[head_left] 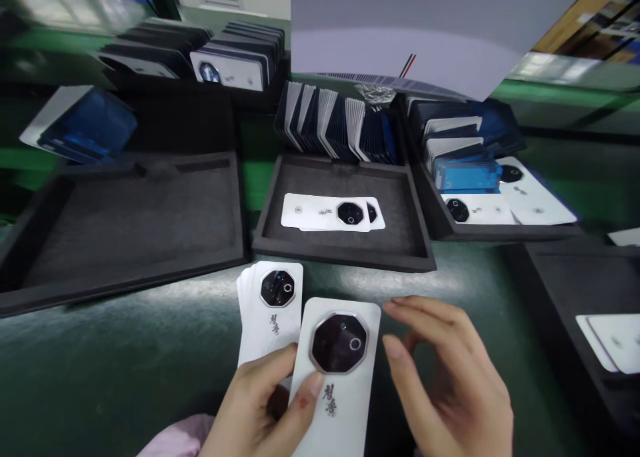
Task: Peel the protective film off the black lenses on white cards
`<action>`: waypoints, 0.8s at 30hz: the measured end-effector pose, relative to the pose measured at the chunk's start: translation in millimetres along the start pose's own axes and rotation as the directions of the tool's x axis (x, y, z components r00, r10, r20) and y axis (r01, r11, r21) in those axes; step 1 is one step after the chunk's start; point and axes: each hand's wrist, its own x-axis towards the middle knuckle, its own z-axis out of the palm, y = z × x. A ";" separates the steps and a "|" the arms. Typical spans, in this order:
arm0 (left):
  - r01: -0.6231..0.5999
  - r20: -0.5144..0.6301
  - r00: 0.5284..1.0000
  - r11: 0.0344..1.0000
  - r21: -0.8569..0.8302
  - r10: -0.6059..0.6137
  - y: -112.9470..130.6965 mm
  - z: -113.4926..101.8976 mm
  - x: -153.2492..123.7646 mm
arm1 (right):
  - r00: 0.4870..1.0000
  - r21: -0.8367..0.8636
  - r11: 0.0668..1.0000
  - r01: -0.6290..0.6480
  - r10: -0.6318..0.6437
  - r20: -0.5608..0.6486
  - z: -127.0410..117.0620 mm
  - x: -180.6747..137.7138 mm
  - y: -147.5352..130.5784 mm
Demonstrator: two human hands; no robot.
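Note:
My left hand grips a white rectangular panel by its left edge, thumb on the face. The panel bears a dark octagonal window in a silver frame and dark brush-style lettering. Just right of it, my right hand holds nothing, with thumb and forefinger apart near the panel's upper right corner. Beside the held panel on the left lies a fanned stack of similar white panels, partly behind my left fingers. Whether those fingers also touch the stack is hidden. Beyond, two overlapping white panels lie in a black tray.
Rows of dark and white panels stand behind the middle tray. Another black tray is at left. At right, a black tray holds panels and blue film pieces. A large pale board hangs over the back.

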 end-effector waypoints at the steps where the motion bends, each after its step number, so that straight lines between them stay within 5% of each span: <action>1: -0.059 0.000 0.998 0.996 0.064 0.059 -4.5 0.3 -0.1 | 0.996 -0.074 0.994 0.082 -0.084 -0.021 3.3 -1.5 -1.8; 7: -0.289 0.037 0.955 0.896 0.337 0.294 -14.8 -2.7 3.1 | 0.979 -0.116 0.972 0.203 -0.202 0.021 15.0 -8.3 -4.1; 15: -0.413 0.148 0.911 0.838 0.357 0.385 -8.2 -4.3 3.4 | 0.992 0.118 0.993 -0.023 0.008 0.123 6.3 -5.6 -2.1; 24: -0.472 0.216 0.881 0.758 0.450 0.421 -10.5 -2.7 3.2 | 0.970 0.095 0.992 -0.086 0.062 0.234 1.1 -4.9 0.7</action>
